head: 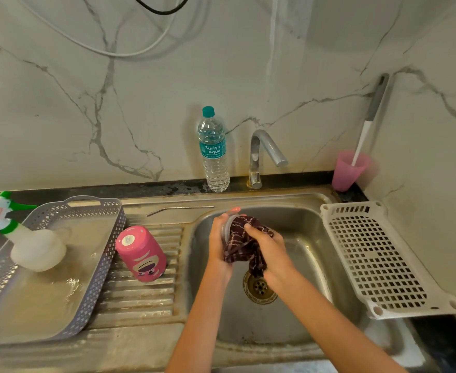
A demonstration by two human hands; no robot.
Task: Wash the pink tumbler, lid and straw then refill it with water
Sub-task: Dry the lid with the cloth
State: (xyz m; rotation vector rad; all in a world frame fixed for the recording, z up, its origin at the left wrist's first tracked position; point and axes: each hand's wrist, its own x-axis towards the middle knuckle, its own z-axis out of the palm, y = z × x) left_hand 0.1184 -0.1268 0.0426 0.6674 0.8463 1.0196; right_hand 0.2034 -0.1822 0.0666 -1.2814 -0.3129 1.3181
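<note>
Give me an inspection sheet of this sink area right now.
Surface: steel sink, stained rim.
Job's things: pink tumbler upside down on drainboard; straw lying behind basin; lid held over basin.
Clutter: spray bottle in grey basket; water bottle; white rack; pink cup holding brush.
Hands: left hand holds lid; right hand grips dark cloth against it.
Cables: white cable, black cable hang on wall.
Surroundings: marbled wall; tap, no water running.

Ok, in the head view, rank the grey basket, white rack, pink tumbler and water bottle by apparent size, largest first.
1. grey basket
2. white rack
3. pink tumbler and water bottle: these look about alike, and the tumbler sits nearer the camera, so I won't rank them.
</note>
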